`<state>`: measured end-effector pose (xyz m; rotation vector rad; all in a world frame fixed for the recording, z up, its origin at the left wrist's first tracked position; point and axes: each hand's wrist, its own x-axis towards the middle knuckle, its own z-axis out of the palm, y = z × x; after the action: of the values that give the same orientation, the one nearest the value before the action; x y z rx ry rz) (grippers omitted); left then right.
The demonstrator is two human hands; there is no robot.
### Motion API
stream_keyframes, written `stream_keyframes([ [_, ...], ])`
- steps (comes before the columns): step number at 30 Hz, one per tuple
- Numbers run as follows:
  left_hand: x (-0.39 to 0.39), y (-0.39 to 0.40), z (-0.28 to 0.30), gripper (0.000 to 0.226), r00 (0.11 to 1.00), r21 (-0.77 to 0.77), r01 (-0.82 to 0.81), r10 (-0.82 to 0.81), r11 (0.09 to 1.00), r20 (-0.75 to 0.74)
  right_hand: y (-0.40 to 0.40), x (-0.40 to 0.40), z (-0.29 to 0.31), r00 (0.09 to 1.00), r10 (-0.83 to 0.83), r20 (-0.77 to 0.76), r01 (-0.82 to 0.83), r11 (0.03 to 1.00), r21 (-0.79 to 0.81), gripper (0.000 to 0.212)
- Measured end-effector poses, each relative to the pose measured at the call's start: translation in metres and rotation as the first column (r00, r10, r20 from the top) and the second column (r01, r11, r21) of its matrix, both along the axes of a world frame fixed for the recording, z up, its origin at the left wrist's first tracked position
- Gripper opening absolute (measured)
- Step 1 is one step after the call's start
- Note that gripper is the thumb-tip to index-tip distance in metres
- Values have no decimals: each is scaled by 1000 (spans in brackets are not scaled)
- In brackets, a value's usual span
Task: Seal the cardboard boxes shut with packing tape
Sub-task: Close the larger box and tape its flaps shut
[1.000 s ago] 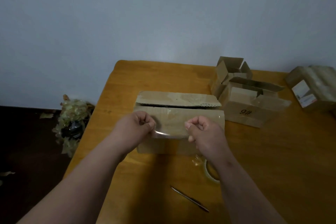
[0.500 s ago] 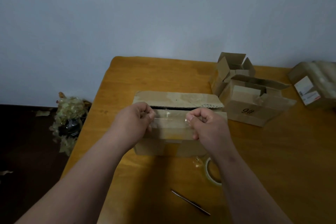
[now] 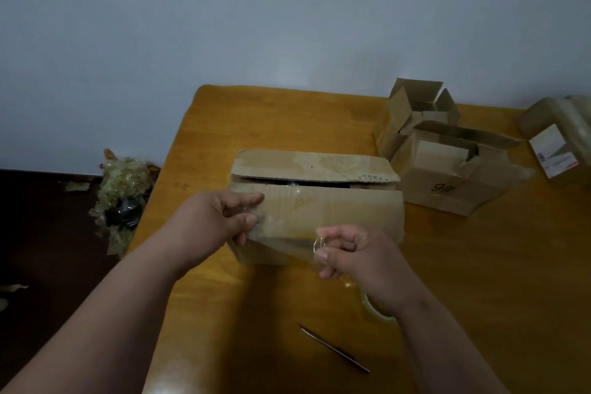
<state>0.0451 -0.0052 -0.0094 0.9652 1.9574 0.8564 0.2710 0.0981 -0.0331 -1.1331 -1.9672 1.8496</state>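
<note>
Two hands hold one clear strip of tape (image 3: 284,240) over the long box (image 3: 339,211), our landmark on the worktop (image 3: 287,118). Our left hand (image 3: 211,224) pinches one end at the box's near-left corner; our right hand (image 3: 355,253) pinches the other end just in front of the box. The flaps gape along the far seam. We judge the risk is the slack strip folding onto itself or landing crooked, missing that seam. Behind our right wrist lies the tape roll (image 3: 377,313); open boxes (image 3: 447,169) wait right of the box.
</note>
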Motion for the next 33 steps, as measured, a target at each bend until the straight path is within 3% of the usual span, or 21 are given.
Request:
stream_keyframes([
  [2, 0, 1, -2, 26, 995, -37, 36, -39, 999, -97, -3, 1, -1, 998, 55, 21, -54, 998, -29, 39],
  [5, 0, 5, 3, 9, 956, -70, 76, -92, 995, -279, -10, 3, -4, 998, 58, 39, -57, 997, -44, 18],
  [7, 0, 10, 11, 13, 913, -108, 132, -163, 985, -375, -16, 3, -7, 999, 36, 35, -34, 997, -71, 5],
  [13, 5, 37, 35, 10, 713, -210, 291, -358, 933, -603, -36, -5, -19, 992, -125, 0, 124, 981, -150, 8],
  [18, 6, 70, 49, 10, 621, -237, 405, -456, 883, -638, -50, -12, -23, 900, -430, -70, 377, 850, -367, 18],
  [22, 0, 92, 46, 9, 596, -260, 493, -540, 830, -594, -58, -19, -19, 835, -540, -104, 439, 769, -465, 16],
  [33, -12, 117, 31, 4, 402, -261, 640, -605, 722, -687, -72, -44, -17, 762, -642, -86, 600, 749, -281, 8],
])
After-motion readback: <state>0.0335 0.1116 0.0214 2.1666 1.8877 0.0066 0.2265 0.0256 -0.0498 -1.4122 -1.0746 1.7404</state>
